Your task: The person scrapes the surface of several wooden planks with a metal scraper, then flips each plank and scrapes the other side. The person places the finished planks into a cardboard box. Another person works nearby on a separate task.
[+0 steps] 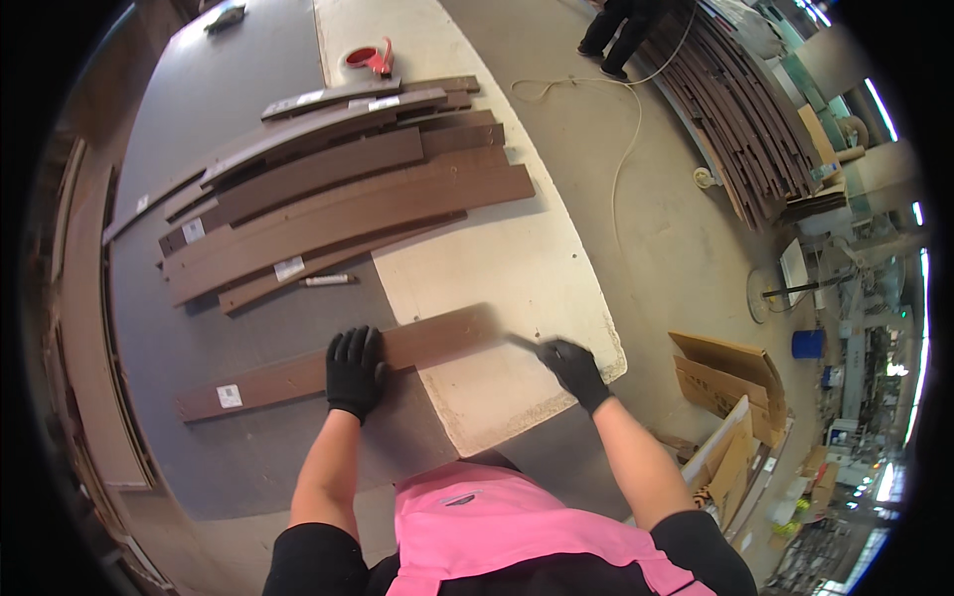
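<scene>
A brown board (pixel 440 337) with a white label lies across the worktable, its right end blurred. My left hand (pixel 355 372), in a black glove, rests on the board's middle with the fingers over its top face. To the right of the board, my right hand (pixel 570 369), gloved too, grips a thin dark tool (pixel 522 342) whose tip points at the board's right end; its kind cannot be told. Beyond the board lie a marker-like stick (pixel 329 280) and several stacked brown boards (pixel 358 206), some with labels.
A red tape dispenser (pixel 370 58) stands at the worktable's far part. On the right are a cart of long brown boards (pixel 734 97), folded cardboard (pixel 730 372) and a pale hose (pixel 636 141) on the floor. A person's legs (pixel 622 33) show at the top.
</scene>
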A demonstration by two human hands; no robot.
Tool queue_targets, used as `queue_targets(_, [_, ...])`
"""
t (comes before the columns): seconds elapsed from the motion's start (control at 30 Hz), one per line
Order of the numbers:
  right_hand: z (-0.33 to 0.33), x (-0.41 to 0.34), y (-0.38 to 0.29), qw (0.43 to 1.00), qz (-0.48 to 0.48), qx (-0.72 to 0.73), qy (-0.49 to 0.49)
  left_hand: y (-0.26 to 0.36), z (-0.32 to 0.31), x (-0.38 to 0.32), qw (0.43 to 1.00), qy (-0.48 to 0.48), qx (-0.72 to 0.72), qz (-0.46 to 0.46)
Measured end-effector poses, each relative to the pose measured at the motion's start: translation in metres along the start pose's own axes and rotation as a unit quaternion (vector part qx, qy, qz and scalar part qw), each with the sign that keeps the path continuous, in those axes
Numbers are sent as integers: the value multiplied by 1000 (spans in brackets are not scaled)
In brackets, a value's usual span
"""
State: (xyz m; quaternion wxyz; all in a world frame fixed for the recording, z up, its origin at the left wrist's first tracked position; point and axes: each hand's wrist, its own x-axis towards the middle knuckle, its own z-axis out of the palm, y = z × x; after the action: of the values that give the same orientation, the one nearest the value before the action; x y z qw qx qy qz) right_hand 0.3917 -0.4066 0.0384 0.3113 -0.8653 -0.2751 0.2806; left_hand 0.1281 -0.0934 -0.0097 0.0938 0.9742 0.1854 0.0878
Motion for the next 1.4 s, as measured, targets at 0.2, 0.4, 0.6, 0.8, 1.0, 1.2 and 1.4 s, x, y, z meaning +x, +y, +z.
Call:
queue_targets(0.2, [22, 125, -18, 911, -336, -238, 25, -1, -2, 1, 1000, -11, -24, -8])
queue_targets(0.4, [25, 149, -23, 856, -381, -346, -48, -1, -3, 3, 999, -23, -23, -16])
queue_targets(0.6, [17, 110, -22, 854, -350, -372, -97, 0, -5, 4, 999, -23, -24, -18])
queue_targets(0.8, [34, 61, -8, 904, -267, -333, -31, -6, 14, -10, 998, -52, -27, -23])
queue_targets(1.0, [55, 43, -18, 927, -105, -360, -9, -9, 16, -8, 1000, -16, 25, 10])
queue_targets(1.2, [63, 33, -14, 947, -121, -297, 30, 1, 11, -8, 999, 33, -8, 28])
queue_targets(1.4, [67, 30, -18, 965, -69, -250, 41, 6, 6, -4, 1000, 18, -19, 17])
